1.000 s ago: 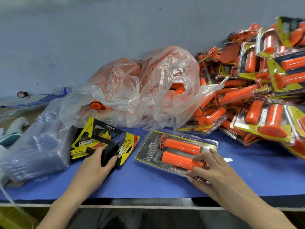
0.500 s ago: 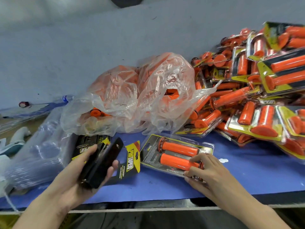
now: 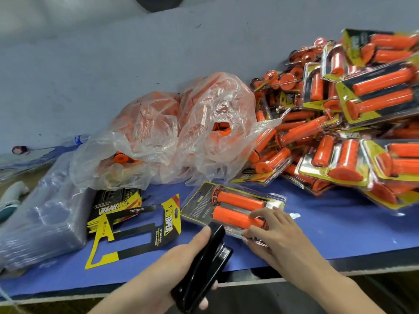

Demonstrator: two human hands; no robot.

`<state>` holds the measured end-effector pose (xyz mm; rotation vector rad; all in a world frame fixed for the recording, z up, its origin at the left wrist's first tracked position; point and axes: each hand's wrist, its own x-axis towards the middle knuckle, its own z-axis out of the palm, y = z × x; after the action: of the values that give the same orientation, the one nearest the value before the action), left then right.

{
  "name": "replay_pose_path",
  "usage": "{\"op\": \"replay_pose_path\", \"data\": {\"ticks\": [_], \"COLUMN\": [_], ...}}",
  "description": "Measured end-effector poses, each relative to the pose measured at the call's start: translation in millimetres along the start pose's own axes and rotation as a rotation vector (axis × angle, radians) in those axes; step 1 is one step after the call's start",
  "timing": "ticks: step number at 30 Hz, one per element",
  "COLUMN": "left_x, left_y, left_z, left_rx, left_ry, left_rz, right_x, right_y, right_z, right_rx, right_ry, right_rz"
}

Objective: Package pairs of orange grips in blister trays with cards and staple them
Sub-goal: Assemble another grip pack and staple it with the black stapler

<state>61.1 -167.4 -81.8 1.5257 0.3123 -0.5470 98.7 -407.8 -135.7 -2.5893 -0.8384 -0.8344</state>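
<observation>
Nearest, the left grip is wrapped around a black metal stapler whose nose points away and slightly right. Just beyond, the right grip pinches the near right corner of the clear blister tray holding two orange rubber tubes on a yellow-and-black card, which lies flat on the blue surface. The tray's long axis runs left to right, so its near long edge lies across the stapler's mouth, touching or just short. The left grip is the nearer to that edge. Farther back sits a heap of finished packs.
</observation>
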Motion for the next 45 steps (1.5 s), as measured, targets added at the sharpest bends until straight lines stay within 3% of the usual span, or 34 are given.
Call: {"op": "replay_pose_path", "data": {"ticks": [7, 22, 32, 37, 40, 45], "left_x": [15.6, 30.3, 47.0, 43.3, 39.3, 34.4], "left_y": [16.8, 19.7, 14.4, 9.1, -1.8, -7.0], "left_z": [20.2, 35.3, 28.0, -7.1, -43.1, -81.2], "left_rx": [-0.049, -0.049, -0.015, -0.038, -0.016, -0.018], "left_ry": [-0.070, -0.024, -0.131, -0.291, -0.217, 0.078], "left_rz": [-0.033, -0.138, -0.196, -0.226, -0.189, -0.028], "right_x": [-1.0, -1.6, -1.9, -3.1, -8.2, -15.0], "right_y": [1.3, 4.6, 2.6, 3.3, 4.5, 3.3], "right_z": [1.0, 5.8, 4.6, -1.8, -6.5, -8.6], "right_rx": [0.021, 0.013, 0.062, -0.005, -0.025, -0.095], "right_ry": [-0.002, 0.004, 0.010, -0.022, -0.041, -0.033], "right_rz": [-0.036, -0.136, -0.169, -0.143, -0.130, -0.112]}}
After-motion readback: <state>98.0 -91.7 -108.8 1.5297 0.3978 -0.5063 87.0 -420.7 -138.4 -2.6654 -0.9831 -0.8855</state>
